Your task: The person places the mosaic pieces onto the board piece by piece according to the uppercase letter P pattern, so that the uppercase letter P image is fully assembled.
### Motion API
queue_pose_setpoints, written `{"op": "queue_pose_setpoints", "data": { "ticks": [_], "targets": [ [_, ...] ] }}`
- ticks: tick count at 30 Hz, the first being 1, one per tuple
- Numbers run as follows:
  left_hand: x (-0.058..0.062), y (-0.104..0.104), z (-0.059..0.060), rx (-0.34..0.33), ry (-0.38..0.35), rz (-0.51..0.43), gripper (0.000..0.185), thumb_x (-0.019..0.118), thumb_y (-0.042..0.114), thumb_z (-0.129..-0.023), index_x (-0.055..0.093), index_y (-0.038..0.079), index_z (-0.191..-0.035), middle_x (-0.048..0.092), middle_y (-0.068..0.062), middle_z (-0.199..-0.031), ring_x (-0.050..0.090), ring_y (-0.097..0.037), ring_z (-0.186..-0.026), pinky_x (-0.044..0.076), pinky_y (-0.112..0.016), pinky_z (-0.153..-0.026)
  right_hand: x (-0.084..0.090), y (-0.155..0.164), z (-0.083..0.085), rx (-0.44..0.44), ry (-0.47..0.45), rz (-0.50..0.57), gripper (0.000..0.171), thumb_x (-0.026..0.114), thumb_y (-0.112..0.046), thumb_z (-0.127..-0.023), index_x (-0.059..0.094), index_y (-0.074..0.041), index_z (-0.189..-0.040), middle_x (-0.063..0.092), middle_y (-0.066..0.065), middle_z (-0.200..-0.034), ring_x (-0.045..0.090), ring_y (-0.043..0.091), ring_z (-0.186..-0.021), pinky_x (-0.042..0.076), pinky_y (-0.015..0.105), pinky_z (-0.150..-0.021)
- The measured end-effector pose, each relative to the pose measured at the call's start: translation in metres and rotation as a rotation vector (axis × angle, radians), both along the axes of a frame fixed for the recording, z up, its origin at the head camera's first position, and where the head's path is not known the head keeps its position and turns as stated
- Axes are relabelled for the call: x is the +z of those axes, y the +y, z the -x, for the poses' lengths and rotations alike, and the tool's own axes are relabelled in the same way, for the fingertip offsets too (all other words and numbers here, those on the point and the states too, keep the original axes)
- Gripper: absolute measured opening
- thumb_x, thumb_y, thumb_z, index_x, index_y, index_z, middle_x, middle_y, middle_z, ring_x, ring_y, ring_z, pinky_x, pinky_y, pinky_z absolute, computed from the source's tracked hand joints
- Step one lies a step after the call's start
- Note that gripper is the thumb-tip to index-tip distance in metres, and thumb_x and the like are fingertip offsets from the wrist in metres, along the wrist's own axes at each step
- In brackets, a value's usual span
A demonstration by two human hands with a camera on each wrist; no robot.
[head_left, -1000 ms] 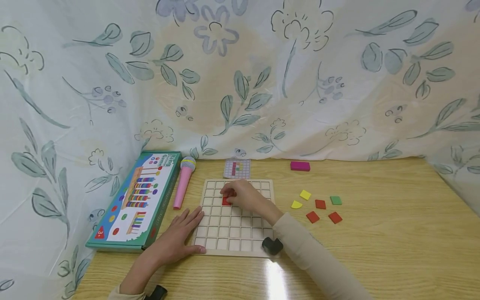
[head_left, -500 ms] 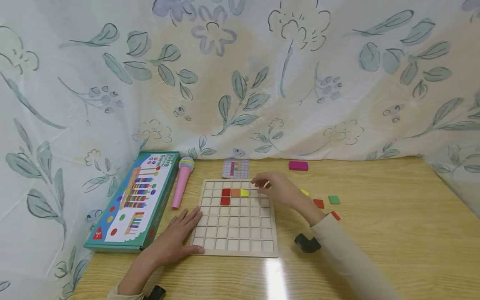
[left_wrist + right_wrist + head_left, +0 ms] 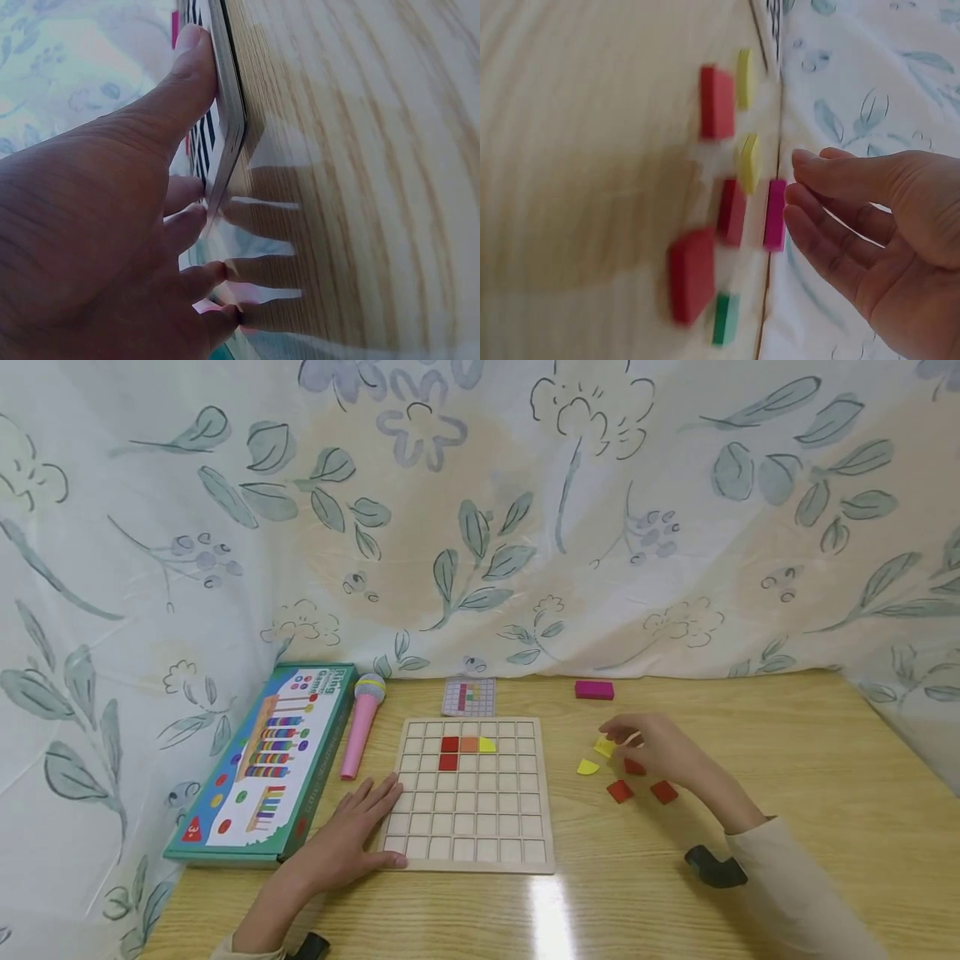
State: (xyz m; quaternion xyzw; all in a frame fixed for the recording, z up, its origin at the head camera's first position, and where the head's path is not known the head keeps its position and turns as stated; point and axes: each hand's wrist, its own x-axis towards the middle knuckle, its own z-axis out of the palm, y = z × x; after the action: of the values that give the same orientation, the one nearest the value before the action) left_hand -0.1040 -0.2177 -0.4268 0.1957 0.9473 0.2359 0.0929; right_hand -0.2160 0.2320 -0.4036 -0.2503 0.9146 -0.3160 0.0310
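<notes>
Board (image 3: 476, 823) lies flat on the table (image 3: 825, 827), with 12 o'clock pointing away from the person. Toward its 11 to 12 o'clock side sit two red tiles (image 3: 448, 753), one above the other, then an orange tile (image 3: 468, 744) and a yellow tile (image 3: 487, 745) at 3 o'clock of the upper red. The left hand (image 3: 348, 837) rests at the board's 8 o'clock, fingers extended and spread, thumb on the corner. At 3 o'clock, the right hand (image 3: 660, 752) hovers over loose tiles (image 3: 620, 791), fingers bent, with a narrow gap to the thumb; the yellow square (image 3: 604, 747) lies near its fingertips. The card (image 3: 469, 697) lies at 12 o'clock, the pink block (image 3: 594, 691) at 2, the microphone (image 3: 362, 727) at 10, the box (image 3: 262, 760) at 9.
</notes>
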Motion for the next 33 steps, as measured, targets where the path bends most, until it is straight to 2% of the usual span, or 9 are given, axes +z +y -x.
{"op": "queue_pose_setpoints", "data": {
  "ticks": [6,14,22,27,33],
  "targets": [
    [0.0,0.0,0.0,0.005,-0.003,0.001,0.095,0.07,0.056,-0.082,0.032,0.006,-0.154,0.023,-0.011,-0.161,0.014,-0.045,-0.146,0.014,-0.063,-0.116,-0.005,0.022,-0.01,-0.023,-0.06,-0.043,0.035,0.074,0.004,-0.082,0.067,0.005,-0.116,0.069,0.014,-0.107,0.064,0.03,-0.095,0.058,0.039,-0.078],
    [0.001,0.0,-0.001,0.004,-0.004,0.002,0.095,0.07,0.055,-0.082,0.032,0.006,-0.153,0.024,-0.012,-0.161,0.014,-0.046,-0.146,0.015,-0.063,-0.115,-0.011,0.028,-0.016,0.003,-0.024,-0.067,0.032,0.075,0.003,-0.081,0.068,0.003,-0.112,0.07,0.006,-0.098,0.065,0.021,-0.087,0.058,0.039,-0.077],
    [0.0,0.0,-0.001,0.001,-0.003,-0.011,0.094,0.07,0.055,-0.082,0.031,0.006,-0.153,0.024,-0.011,-0.161,0.014,-0.045,-0.146,0.014,-0.064,-0.115,-0.013,0.028,-0.015,0.007,-0.025,-0.065,0.033,0.075,0.005,-0.08,0.068,0.004,-0.112,0.069,0.004,-0.094,0.065,0.021,-0.085,0.058,0.033,-0.073],
    [0.0,0.0,-0.001,-0.001,-0.002,-0.012,0.094,0.07,0.055,-0.082,0.032,0.006,-0.153,0.024,-0.011,-0.161,0.014,-0.046,-0.146,0.014,-0.064,-0.115,-0.01,0.026,-0.014,0.017,0.001,-0.09,0.034,0.076,0.006,-0.079,0.068,0.004,-0.112,0.068,0.001,-0.09,0.064,0.019,-0.085,0.058,0.034,-0.074],
    [0.002,0.0,-0.002,-0.004,-0.005,-0.019,0.095,0.07,0.055,-0.082,0.032,0.005,-0.153,0.024,-0.011,-0.161,0.014,-0.046,-0.145,0.014,-0.064,-0.115,0.003,0.019,-0.011,0.048,0.006,-0.081,0.035,0.075,0.007,-0.08,0.067,0.005,-0.114,0.066,-0.002,-0.085,0.062,0.016,-0.081,0.058,0.036,-0.074]
  ]
}}
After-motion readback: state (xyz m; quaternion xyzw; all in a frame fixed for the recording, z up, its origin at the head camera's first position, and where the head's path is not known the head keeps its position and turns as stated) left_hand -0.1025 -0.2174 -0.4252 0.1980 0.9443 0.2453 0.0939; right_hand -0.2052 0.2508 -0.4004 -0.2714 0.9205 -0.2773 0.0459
